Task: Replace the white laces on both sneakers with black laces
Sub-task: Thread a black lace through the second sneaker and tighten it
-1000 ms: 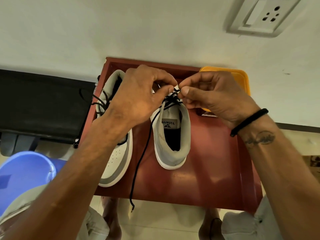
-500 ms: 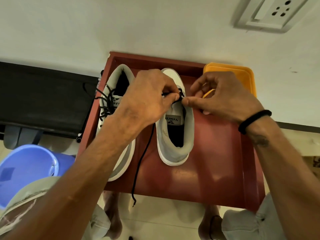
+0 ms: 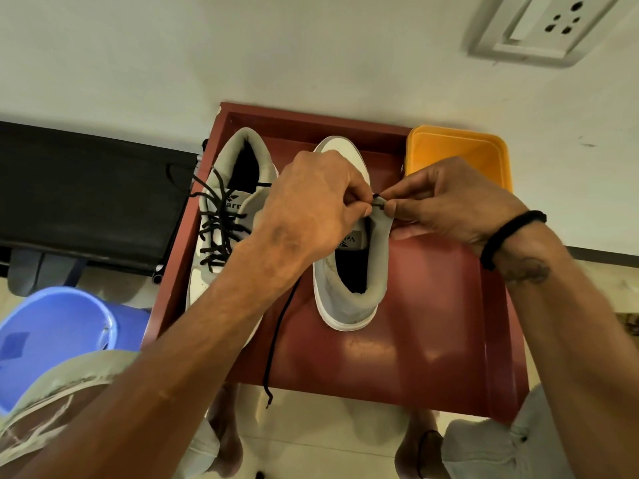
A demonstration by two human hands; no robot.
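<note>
Two grey-and-white sneakers stand on a dark red table [image 3: 415, 357]. The left sneaker [image 3: 230, 216] carries loosely threaded black laces and points toward me. The right sneaker [image 3: 349, 281] has its heel toward me. My left hand [image 3: 311, 205] covers its tongue area and pinches a black lace [image 3: 276, 340] near the top right eyelet. My right hand [image 3: 446, 205] pinches the same lace and the grey collar edge from the right side. The lace's free end trails from under my left wrist and hangs over the table's front edge. No white laces are visible.
An orange plastic container [image 3: 460, 153] sits at the table's back right corner against the wall. A blue bucket [image 3: 58, 337] stands on the floor at left, beside a black bench-like surface [image 3: 86, 195]. A wall socket [image 3: 539, 25] is above. My knees and feet are below the table's front edge.
Both hands have shifted slightly right along the right sneaker's top, from over the tongue to the right collar eyelet. The camera has tilted, showing more of the left sneaker's laces.
</note>
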